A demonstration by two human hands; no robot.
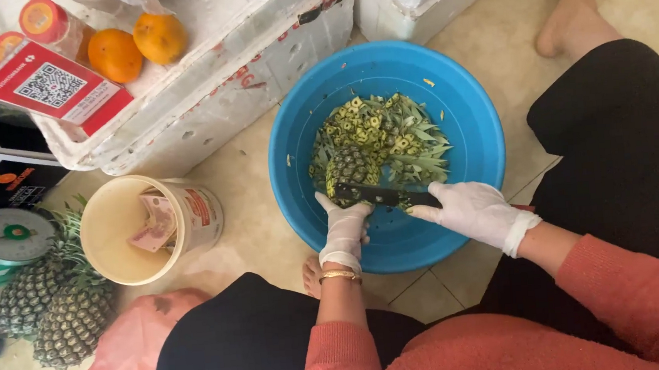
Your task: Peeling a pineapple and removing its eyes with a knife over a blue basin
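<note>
Right, head view: pineapple (351, 168) sits in the blue basin (301, 117), just ahead of both hands, on a heap of peelings (400, 137). Left hand (344, 226), gloved, fingers curled around the fruit's near side. Right hand (474, 212), gloved, closed on the knife (380, 195) handle; blade's long axis runs left-right across the fruit's near edge, touching it. Left hand nearer the fruit.

Pineapple (350, 168) in the basin (463, 106), on peelings (395, 130).
Bucket (116, 231) left of basin; whole pineapples (52, 305) further left; oranges (134, 46) on foam box (258, 51) behind.
</note>
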